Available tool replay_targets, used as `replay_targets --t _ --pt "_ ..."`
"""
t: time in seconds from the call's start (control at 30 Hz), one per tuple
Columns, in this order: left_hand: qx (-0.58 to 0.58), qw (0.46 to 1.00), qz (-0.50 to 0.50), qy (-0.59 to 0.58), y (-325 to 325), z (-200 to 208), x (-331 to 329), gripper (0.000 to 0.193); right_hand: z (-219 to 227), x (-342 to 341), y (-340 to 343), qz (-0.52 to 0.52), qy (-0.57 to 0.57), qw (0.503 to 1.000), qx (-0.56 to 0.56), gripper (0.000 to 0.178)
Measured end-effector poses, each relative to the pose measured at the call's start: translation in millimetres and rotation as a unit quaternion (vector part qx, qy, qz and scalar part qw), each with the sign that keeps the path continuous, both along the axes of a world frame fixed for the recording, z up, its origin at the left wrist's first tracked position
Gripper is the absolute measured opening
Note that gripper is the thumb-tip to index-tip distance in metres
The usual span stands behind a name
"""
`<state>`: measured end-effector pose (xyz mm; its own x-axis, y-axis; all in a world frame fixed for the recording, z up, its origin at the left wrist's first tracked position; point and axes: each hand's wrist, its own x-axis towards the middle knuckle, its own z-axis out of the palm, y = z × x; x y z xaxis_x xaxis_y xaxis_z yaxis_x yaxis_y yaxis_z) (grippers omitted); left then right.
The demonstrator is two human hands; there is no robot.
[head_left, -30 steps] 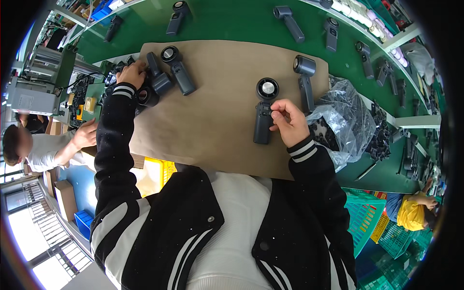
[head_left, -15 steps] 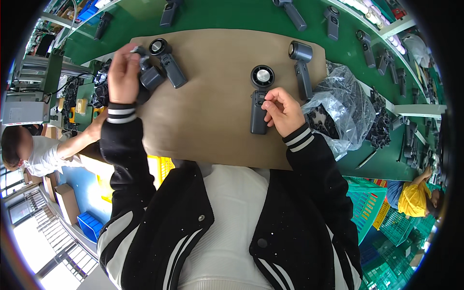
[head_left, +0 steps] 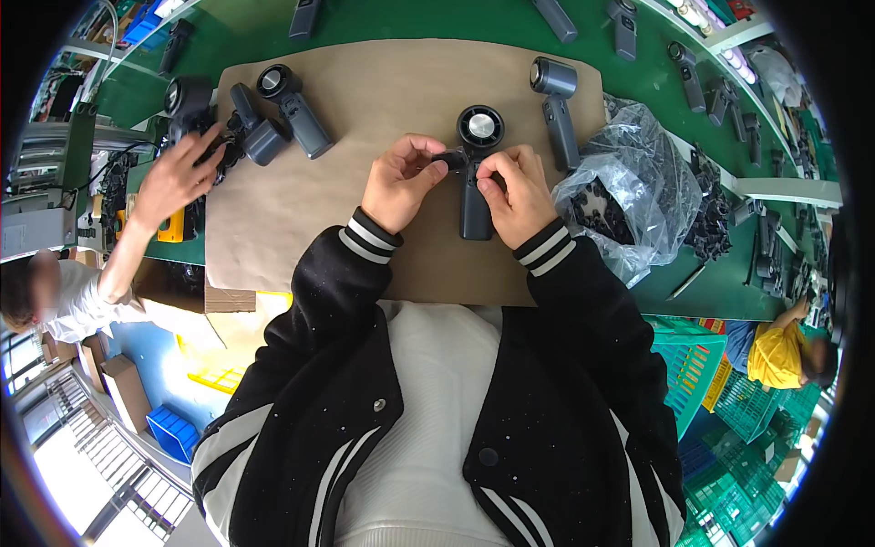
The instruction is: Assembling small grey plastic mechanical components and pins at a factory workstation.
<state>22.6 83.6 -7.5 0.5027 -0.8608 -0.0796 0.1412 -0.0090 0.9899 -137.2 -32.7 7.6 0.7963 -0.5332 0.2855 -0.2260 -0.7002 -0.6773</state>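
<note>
A dark grey handheld fan (head_left: 475, 214) lies on the brown mat in front of me, its round head pointing away. My left hand (head_left: 396, 182) is at the left of its neck, thumb and fingers pinched on a small black piece (head_left: 448, 161) whose kind I cannot make out. Against the neck's right side rests my right hand (head_left: 519, 199), fingertips closed together; whatever is between them is hidden. To the far left lie a second handheld fan (head_left: 305, 126) and another one turned over (head_left: 264, 141). One more fan (head_left: 559, 132) lies at the right.
A co-worker's hand (head_left: 178, 178) reaches in from the left, at another fan (head_left: 189, 96). Right of the mat (head_left: 365, 273) sits a clear plastic bag (head_left: 652, 182) of small black parts. Several fans line the green table (head_left: 401, 20). A green crate (head_left: 688, 365) stands below the right edge.
My left hand has come from the fans at the far left to the middle fan's neck, bringing the small black piece. A co-worker's hand has moved up to the left-hand fans.
</note>
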Motion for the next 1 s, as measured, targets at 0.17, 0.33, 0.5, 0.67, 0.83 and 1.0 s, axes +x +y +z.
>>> replay_targets --t 0.17,0.33,0.5,0.67,0.83,1.0 --pt "-0.024 0.998 0.018 0.048 -4.0 0.9 -7.0 0.025 -3.3 7.3 4.2 -0.05 -0.012 0.997 0.059 0.013" --pt "-0.023 0.998 0.031 0.041 -9.1 6.1 -12.6 0.022 -7.5 8.1 -4.0 -0.071 -0.081 0.98 0.167 0.011" --pt "-0.034 0.995 0.052 0.077 -9.7 16.4 -18.4 0.02 1.3 3.0 -13.8 -0.041 -0.096 0.958 0.265 0.012" --pt "-0.033 0.996 0.055 0.06 -11.4 17.0 -23.3 0.015 1.9 0.0 -15.4 0.018 -0.083 0.941 0.326 0.007" --pt "0.019 0.991 0.049 -0.122 -13.2 6.2 -24.7 0.011 -1.8 1.3 -19.4 -0.023 -0.075 0.948 0.31 0.005" --pt "0.091 0.926 0.056 -0.363 -16.0 4.4 -27.8 0.017 -5.3 4.0 -18.3 -0.06 -0.017 0.965 0.254 0.005"
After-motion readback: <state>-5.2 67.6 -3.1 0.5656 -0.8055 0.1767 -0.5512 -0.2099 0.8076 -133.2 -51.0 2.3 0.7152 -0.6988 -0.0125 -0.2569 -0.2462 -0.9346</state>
